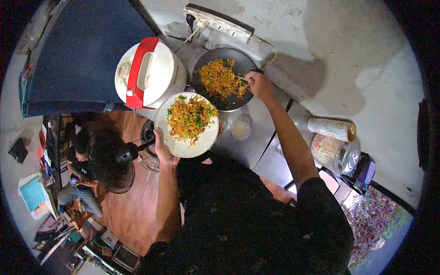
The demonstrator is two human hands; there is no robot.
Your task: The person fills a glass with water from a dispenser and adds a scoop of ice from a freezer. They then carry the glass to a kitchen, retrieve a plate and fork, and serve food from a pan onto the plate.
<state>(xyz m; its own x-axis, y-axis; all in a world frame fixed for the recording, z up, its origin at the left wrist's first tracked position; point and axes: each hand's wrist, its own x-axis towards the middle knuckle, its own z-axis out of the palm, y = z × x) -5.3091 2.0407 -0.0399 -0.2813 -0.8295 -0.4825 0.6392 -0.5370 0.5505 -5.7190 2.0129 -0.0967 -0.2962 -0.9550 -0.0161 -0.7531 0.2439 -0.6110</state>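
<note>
My left hand point(165, 150) grips the lower left edge of a white textured plate point(201, 145), thumb along the rim. Fried noodles point(190, 120) with bits of green are heaped on it. At the upper right, my right hand point(259, 85) is closed around a slim pale utensil point(241, 78), its far end among the noodles; I cannot tell whether it is a spoon or a fork. Those noodles point(217, 80) lie in a dark round pan point(233, 103) just beyond the plate. A clear glass point(241, 127) stands between the plate and my right forearm.
A white rice cooker point(172, 68) with a red handle sits left of the pan. Behind, a power strip point(219, 20) with plugged cables hangs on the wall. Jars point(327, 151) lie right of my arm. A black fan point(112, 156) and a seated person point(82, 181) are at the left.
</note>
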